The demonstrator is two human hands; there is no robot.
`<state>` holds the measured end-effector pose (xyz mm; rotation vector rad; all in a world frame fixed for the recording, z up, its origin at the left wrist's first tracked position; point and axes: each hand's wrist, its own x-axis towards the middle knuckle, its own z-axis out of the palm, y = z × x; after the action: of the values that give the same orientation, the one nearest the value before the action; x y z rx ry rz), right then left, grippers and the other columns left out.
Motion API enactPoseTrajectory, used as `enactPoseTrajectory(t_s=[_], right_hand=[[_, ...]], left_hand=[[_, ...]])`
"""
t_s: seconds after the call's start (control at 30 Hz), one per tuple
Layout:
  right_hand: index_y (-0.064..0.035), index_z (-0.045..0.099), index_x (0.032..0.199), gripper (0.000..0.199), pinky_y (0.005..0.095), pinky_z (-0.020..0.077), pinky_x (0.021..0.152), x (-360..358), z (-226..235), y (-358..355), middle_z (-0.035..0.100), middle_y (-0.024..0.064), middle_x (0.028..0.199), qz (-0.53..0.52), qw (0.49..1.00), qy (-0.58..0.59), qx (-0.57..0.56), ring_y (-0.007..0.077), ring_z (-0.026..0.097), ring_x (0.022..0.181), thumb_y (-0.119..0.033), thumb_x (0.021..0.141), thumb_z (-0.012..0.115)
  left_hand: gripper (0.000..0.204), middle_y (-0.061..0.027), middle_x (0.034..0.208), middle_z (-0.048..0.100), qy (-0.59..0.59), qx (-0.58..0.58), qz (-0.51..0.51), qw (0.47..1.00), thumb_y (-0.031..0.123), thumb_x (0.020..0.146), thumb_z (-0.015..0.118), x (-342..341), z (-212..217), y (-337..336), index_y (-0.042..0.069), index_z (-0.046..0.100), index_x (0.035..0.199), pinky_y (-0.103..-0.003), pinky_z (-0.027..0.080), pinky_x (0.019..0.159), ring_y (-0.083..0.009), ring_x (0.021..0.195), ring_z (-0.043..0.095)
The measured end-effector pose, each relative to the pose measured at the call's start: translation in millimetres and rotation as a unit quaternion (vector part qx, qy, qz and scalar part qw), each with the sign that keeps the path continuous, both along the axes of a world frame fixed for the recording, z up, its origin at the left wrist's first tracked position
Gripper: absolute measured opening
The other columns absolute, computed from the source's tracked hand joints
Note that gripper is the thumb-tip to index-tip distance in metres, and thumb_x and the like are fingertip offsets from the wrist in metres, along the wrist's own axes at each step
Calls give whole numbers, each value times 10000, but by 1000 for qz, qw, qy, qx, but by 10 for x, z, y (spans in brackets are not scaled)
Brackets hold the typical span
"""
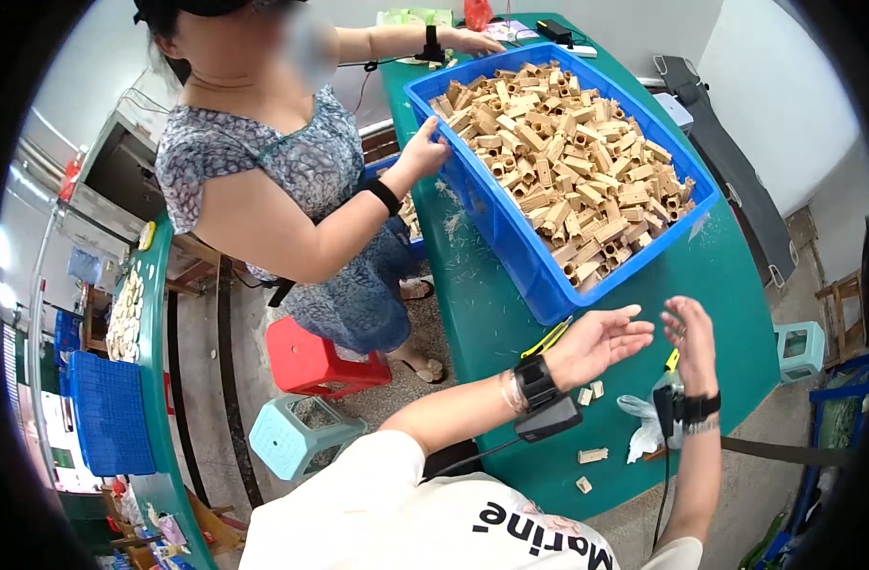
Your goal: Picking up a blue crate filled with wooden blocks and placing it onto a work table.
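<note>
I have both hands raised over the near edge of the green table (738,285), empty and not touching anything. My left hand (601,342) is turned palm up with the fingers spread loose, hovering just beside the near corner of the blue crate (510,237); my right hand (693,334) is held edge-on with the fingers relaxed and slightly curled, holding nothing. Each wrist carries a black strap, and a dark unit with a cable hangs from the left one. The crate sits at a slant across the table, piled to the rim with tan wooden blocks (567,161). A few loose blocks (592,455) lie on the green surface beneath and behind my hands, near a crumpled clear plastic bag (643,427). Something yellow and black (547,339) pokes out under the crate's near corner, though from here I cannot tell what kind of tool it is. Across from me, another person's hand (423,150) grips the far-left rim of the crate, and their other hand (472,42) rests on the far end of the table. A red stool (311,359) and a pale teal stool (292,435) stand on the floor to my left.
</note>
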<state>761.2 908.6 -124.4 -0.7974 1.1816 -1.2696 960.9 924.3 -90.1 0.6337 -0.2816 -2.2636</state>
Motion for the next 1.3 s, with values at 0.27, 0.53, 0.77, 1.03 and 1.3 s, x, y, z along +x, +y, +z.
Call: enactPoseTrajectory(t_s=[0.27, 0.53, 0.77, 1.03, 1.3], right_hand=[[-24, 559, 919, 150, 244, 454, 673, 425, -396, 2399, 610, 84, 928, 170, 950, -235, 117, 122, 566, 787, -158, 901, 494], [-11, 573, 869, 123, 248, 465, 630, 442, -1095, 3975, 601, 71, 806, 35, 907, -365, 206, 119, 552, 705, -117, 872, 511], [-38, 593, 868, 134, 230, 472, 650, 125, -1218, 4816, 629, 50, 836, -76, 957, -244, 136, 107, 582, 725, -119, 884, 487], [-29, 632, 825, 179, 271, 498, 623, -425, -2498, 6486, 656, 86, 783, 73, 953, 70, 286, 139, 636, 715, -161, 845, 512], [-5, 619, 639, 143, 293, 473, 513, -1924, -4155, 8214, 622, 92, 632, -64, 893, 120, 430, 176, 603, 574, -90, 734, 554]], left_hand=[[298, -82, 975, 617, -281, 67, -59, 955, 166, 945, 384, 1140, -354, 1698, -1, 489, 1168, -249, 503, 772, -166, 876, 613], [253, -80, 937, 602, -326, 8, -99, 940, 142, 949, 373, 1113, -576, 2962, -1, 492, 1121, -243, 488, 776, -147, 853, 597], [298, -117, 1020, 591, -433, -18, -143, 890, 158, 943, 340, 1481, -1414, 3739, -10, 498, 1133, -297, 464, 850, -207, 961, 568], [257, -138, 999, 596, -464, 186, -117, 858, 107, 921, 354, 1305, -1895, 5411, -14, 520, 1074, -326, 475, 843, -246, 925, 579], [276, -146, 1005, 592, -530, 170, -239, 795, 144, 926, 347, -574, -2495, 5418, -11, 515, 1080, -369, 460, 884, -266, 955, 575]])
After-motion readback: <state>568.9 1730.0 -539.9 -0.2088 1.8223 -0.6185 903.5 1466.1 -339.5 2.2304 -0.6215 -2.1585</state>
